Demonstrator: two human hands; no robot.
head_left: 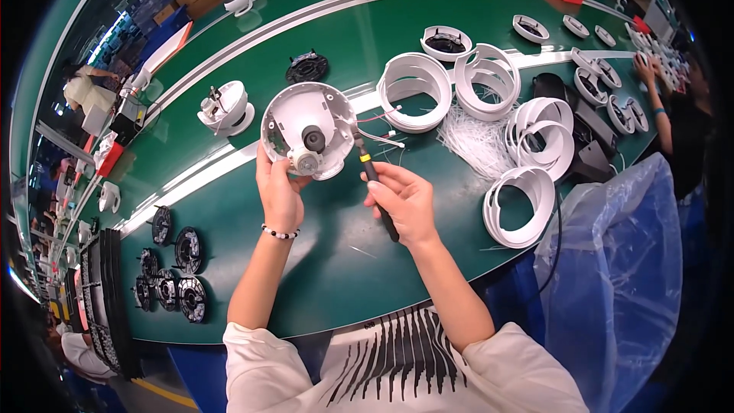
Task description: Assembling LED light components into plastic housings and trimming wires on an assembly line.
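Left hand [279, 187] fingers closed on the white dome housing [306, 134], held above the green bench [321, 260]. Right hand [405, 199] gripped the screwdriver [375, 183], tip at the housing's right rim. Risk: tip could slip and nick the loose wires [378, 126] just beyond.

The left hand [279, 193] holds a white dome housing [308, 140]; the right hand [405, 203] grips a screwdriver [375, 183].

Green bench [336, 260] (white rings [413, 80], black discs [187, 248])

On the green workbench [321, 260], stacks of white plastic rings [489, 80] lie beyond a heap of thin white ties [478, 141]. Black round discs [172, 268] sit far left of the ties, and a blue plastic bag [619, 260] hangs to their right.
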